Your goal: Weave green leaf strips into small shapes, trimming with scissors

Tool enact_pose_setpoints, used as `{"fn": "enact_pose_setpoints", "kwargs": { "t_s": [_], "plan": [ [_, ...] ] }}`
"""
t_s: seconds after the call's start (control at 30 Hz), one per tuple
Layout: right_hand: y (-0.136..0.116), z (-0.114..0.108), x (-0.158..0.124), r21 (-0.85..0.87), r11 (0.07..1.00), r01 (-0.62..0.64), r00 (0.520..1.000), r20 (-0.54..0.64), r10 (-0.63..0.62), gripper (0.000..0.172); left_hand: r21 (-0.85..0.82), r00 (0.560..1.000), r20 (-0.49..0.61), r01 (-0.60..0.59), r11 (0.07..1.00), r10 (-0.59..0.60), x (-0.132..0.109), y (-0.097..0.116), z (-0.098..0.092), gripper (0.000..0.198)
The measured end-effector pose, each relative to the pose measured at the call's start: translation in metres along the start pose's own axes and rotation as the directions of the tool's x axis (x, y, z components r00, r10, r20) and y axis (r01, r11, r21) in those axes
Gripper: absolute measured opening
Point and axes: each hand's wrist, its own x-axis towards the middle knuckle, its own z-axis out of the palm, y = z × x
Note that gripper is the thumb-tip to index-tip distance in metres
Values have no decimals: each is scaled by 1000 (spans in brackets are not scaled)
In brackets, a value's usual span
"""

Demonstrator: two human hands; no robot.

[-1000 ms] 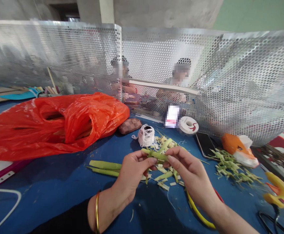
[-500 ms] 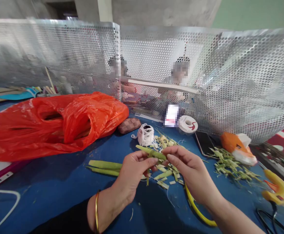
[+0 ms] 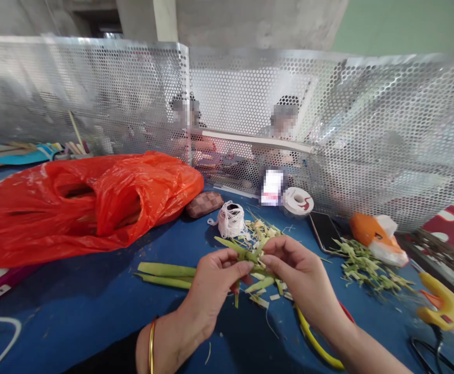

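Note:
Between both hands, above the blue table, is a small folded piece of green leaf strips (image 3: pixel 227 243), its pointed end sticking out to the upper left. My left hand (image 3: pixel 216 280) pinches its middle between thumb and fingers; a short strip hangs below. My right hand (image 3: pixel 297 267) is closed on the right end with thumb and forefinger. Fingers hide part of the folds. Longer green leaf strips (image 3: pixel 167 269) lie left of my left hand. Leaf scraps (image 3: pixel 264 228) are scattered behind and under the hands, beside a ball of white string (image 3: pixel 230 219).
A red plastic bag (image 3: pixel 164 182) covers the left side, next to a checkered pouch (image 3: pixel 204 204). Behind stand a ribbon spool (image 3: pixel 297 201) and a perforated metal screen (image 3: pixel 227 88), with people beyond. At right are a phone (image 3: pixel 325 231), tissue pack (image 3: pixel 378 236) and yellow glue gun (image 3: pixel 445 301).
The right fingers have shifted on the leaf piece, and a strip end now stands up beside them. My left hand keeps its pinch. The view has moved slightly.

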Motion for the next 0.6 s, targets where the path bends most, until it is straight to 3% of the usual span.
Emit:
{"fn": "enact_pose_setpoints", "kwargs": {
  "t_s": [0.1,0.17,0.37,0.6],
  "plan": [
    [-1,-6,4,-168,985,29,999,44,-21,13,-25,1000,-25,-14,1000,13,1,1,-2,18],
    [1,-7,6,-193,981,24,996,88,-7,15,-28,1000,-11,-4,1000,3,1,-1,-1,19],
    [11,-2,6,-81,996,-45,996,73,51,20,17,1000,15,-9,1000,9,0,-4,1,20],
    [10,1,4,257,922,-289,953,170,252,30,148,995,102,-8,989,-7,0,-4,2,16]
  ]
}}
